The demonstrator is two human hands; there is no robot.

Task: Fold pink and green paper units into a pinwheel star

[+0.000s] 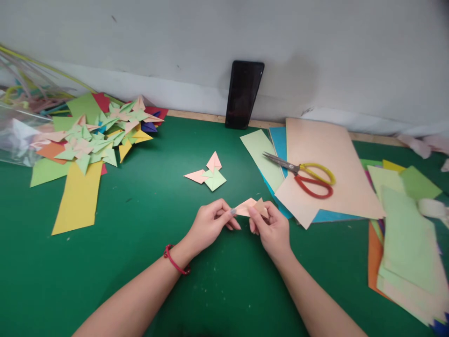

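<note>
Between my two hands is a small piece of folded peach paper [246,206], held just above the green table. My left hand [213,220] pinches its left end between thumb and fingers. At the other end, my right hand [271,228] grips it with the thumb on top, beside a raised triangular flap. Some of the paper is hidden behind my fingers. Just beyond my left hand lies a folded paper piece [214,179] with two peach points and a light green body, touched by neither hand.
Scissors [296,169] with yellow and red handles rest on peach sheets [322,150] at the right. A phone [244,93] leans against the wall. Folded paper stars [94,140] and a yellow strip [79,196] lie left. More coloured sheets [409,243] are stacked far right.
</note>
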